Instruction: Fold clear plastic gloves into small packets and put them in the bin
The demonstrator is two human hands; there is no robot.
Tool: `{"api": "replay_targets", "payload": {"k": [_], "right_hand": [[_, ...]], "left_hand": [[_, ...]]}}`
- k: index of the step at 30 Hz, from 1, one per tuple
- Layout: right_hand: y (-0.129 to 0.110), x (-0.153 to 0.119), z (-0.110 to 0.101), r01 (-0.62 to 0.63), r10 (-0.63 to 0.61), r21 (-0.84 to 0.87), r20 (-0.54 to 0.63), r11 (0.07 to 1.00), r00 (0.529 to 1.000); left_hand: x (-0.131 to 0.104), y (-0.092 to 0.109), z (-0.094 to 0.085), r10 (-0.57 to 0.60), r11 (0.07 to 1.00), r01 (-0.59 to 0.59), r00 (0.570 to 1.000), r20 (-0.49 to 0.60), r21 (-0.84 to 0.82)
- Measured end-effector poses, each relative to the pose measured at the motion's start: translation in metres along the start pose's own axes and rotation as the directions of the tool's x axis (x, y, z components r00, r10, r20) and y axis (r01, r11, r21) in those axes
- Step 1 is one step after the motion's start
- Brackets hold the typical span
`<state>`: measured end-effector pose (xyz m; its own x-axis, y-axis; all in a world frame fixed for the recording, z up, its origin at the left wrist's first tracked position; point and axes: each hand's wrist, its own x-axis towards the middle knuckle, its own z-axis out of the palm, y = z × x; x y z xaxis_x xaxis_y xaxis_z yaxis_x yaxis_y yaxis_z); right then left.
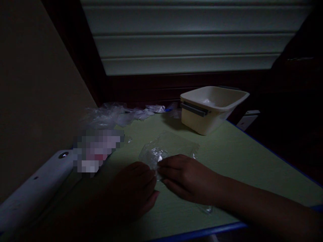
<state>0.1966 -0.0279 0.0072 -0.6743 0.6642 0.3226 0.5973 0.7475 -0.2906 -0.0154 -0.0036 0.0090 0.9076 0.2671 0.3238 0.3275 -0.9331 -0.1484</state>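
A clear plastic bag lies crinkled on the green tabletop, with light glinting off its folds. My right hand reaches over it from the right, fingers together and fingertips closed on the crumpled film. Close by on the left, my left hand is curled, its knuckles up and its fingertips at the bag's near left edge. Deep shadow covers much of the left hand. A small piece of the film shows below the right wrist. Whatever lies under the fingers is hidden.
A cream bin with dark grey handles stands at the back right, some clear film inside. Crumpled plastic bags are heaped at the back left. A blurred-out packet and a long white object lie along the left wall. The table has blue edges.
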Motion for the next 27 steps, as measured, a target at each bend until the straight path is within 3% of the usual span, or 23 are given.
{"api": "replay_targets", "payload": {"k": [14,21,27], "right_hand": [[-0.0009,-0.0010,0.0023,-0.020,0.020,0.006,-0.012,1.000,1.000],[0.0003,-0.0014,0.0021,-0.017,0.017,-0.003,-0.009,1.000,1.000],[0.0000,-0.0015,0.0030,-0.029,0.029,-0.028,-0.012,0.999,0.999]], "left_hand": [[-0.0007,-0.0004,0.0012,0.017,1.000,-0.016,1.000,-0.025,0.006],[0.0006,0.0002,0.0005,-0.001,1.000,0.001,0.999,0.044,0.000],[0.0000,-0.0004,0.0016,0.010,1.000,-0.010,0.999,0.041,-0.001]]}}
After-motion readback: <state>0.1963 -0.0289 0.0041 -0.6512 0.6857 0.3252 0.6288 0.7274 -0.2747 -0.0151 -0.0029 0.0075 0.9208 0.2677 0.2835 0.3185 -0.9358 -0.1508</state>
